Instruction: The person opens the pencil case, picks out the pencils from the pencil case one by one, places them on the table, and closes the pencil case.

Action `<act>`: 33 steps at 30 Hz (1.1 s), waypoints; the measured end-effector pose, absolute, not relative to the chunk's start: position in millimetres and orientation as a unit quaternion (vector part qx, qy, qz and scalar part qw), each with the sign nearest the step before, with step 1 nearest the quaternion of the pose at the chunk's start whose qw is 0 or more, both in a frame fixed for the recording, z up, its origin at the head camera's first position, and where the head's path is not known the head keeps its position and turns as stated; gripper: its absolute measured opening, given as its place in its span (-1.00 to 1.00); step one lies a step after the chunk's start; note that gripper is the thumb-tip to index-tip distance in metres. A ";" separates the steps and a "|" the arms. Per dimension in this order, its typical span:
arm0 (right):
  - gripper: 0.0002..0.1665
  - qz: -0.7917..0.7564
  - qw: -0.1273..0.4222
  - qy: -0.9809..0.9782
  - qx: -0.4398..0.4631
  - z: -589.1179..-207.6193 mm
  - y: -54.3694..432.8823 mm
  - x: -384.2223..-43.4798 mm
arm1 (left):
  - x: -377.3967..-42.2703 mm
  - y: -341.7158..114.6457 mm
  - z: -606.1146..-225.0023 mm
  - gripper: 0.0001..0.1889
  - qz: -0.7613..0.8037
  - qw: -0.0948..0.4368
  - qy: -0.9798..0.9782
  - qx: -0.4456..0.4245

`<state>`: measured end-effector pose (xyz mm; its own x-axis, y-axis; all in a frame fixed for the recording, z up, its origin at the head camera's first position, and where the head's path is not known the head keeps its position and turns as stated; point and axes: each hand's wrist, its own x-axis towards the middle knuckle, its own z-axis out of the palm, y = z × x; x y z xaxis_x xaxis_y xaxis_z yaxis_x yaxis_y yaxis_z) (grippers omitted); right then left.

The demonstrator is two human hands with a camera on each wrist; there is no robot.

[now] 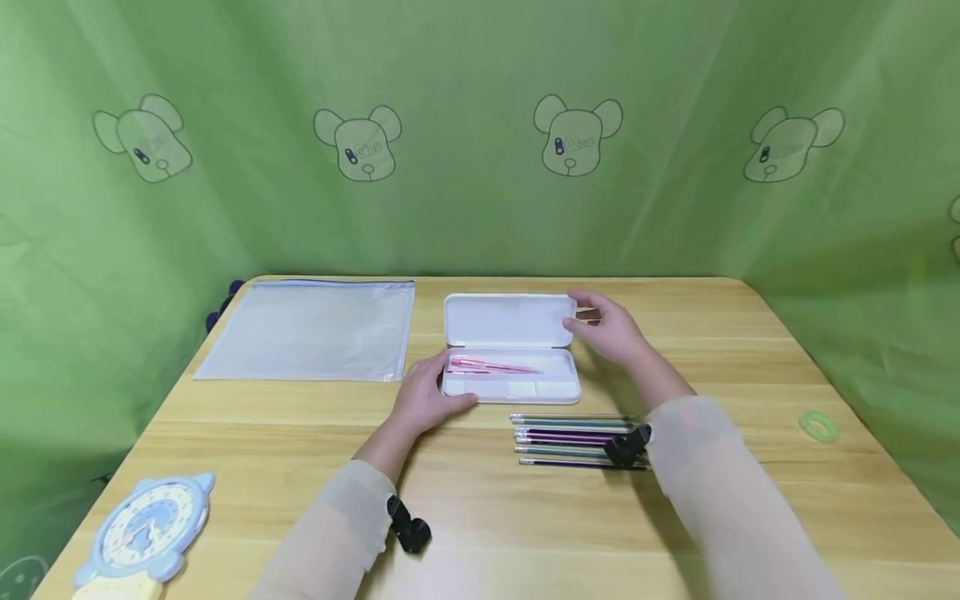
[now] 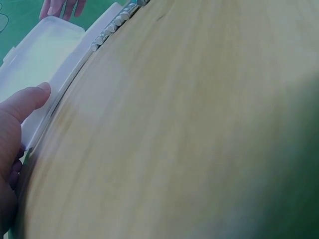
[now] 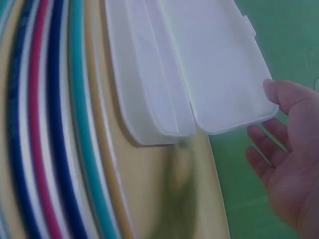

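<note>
A white pencil case (image 1: 543,389) lies unfolded on the table, its lid (image 1: 510,321) tipped back on the far side. Inside the base are a pink pen (image 1: 491,367) and a thin red item beside it, too small to tell. My left hand (image 1: 423,396) grips the left end of the base, thumb along the front edge. At the lid's right corner, my right hand (image 1: 611,329) pinches the edge between thumb and fingers, also seen in the right wrist view. Several pencils (image 1: 566,436) lie in a row in front of the case, under my right wrist.
A clear zip pouch (image 1: 315,329) lies flat at the back left. A blue toy clock (image 1: 146,529) is at the front left, and a green ring (image 1: 819,426) near the right edge. Green curtain (image 1: 480,225) hangs behind the wooden table (image 1: 480,533).
</note>
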<state>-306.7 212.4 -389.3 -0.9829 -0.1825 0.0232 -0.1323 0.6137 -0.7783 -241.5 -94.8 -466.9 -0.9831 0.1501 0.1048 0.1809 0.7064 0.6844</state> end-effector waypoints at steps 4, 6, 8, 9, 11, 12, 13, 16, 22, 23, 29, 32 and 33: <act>-0.31 -0.443 0.022 0.892 -0.090 -389.3 216.9 -294.9 | -240.3 -94.3 -465.1 0.01 -0.372 0.021 -0.924 -0.089; -0.35 -0.443 0.020 0.892 -0.092 -389.9 219.5 -288.2 | -239.5 -94.1 -463.8 0.03 -0.376 0.019 -0.923 -0.084; -0.39 -0.439 0.021 0.893 -0.096 -391.4 221.6 -280.2 | -238.9 -94.1 -463.3 0.08 -0.385 0.016 -0.919 -0.076; -0.42 -0.435 0.021 0.895 -0.099 -393.0 222.7 -276.4 | -238.4 -94.2 -463.3 0.12 -0.390 0.012 -0.918 -0.071; -0.48 -0.429 0.025 0.897 -0.107 -397.0 224.2 -268.7 | -237.8 -94.4 -463.6 0.18 -0.399 0.011 -0.915 -0.064; -0.50 -0.422 0.027 0.899 -0.113 -399.6 225.1 -265.2 | -237.3 -94.5 -463.7 0.20 -0.403 0.012 -0.913 -0.062; -0.51 -0.419 0.030 0.900 -0.118 -402.5 226.2 -262.2 | -237.1 -94.6 -463.8 0.21 -0.407 0.012 -0.911 -0.061; -0.53 -0.410 0.040 0.901 -0.134 -411.4 229.7 -255.5 | -236.3 -94.4 -464.0 0.20 -0.411 0.017 -0.909 -0.067; -0.26 -0.397 0.092 0.901 -0.148 -426.3 234.1 -254.2 | -234.4 -95.3 -464.7 -0.02 -0.423 0.017 -0.902 -0.085; -0.21 -0.394 0.099 0.902 -0.147 -428.3 234.7 -254.9 | -234.1 -95.5 -464.8 -0.05 -0.426 0.016 -0.901 -0.086; -0.03 -0.394 0.117 0.902 -0.134 -435.0 235.5 -257.9 | -234.5 -94.9 -465.6 -0.06 -0.422 0.011 -0.903 -0.083; 0.00 -0.397 0.121 0.901 -0.127 -436.4 235.5 -258.9 | -235.1 -94.2 -465.3 -0.05 -0.423 0.012 -0.903 -0.079; 0.00 -0.399 0.122 0.900 -0.125 -436.6 235.4 -259.1 | -235.3 -94.1 -465.1 -0.05 -0.423 0.012 -0.903 -0.078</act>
<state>-259.1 235.4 -436.6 -0.9391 -0.3217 -0.1206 -0.1268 0.6509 -0.7485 -235.3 -94.1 -465.1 -0.9876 0.1308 0.0872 0.1506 0.6295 0.7623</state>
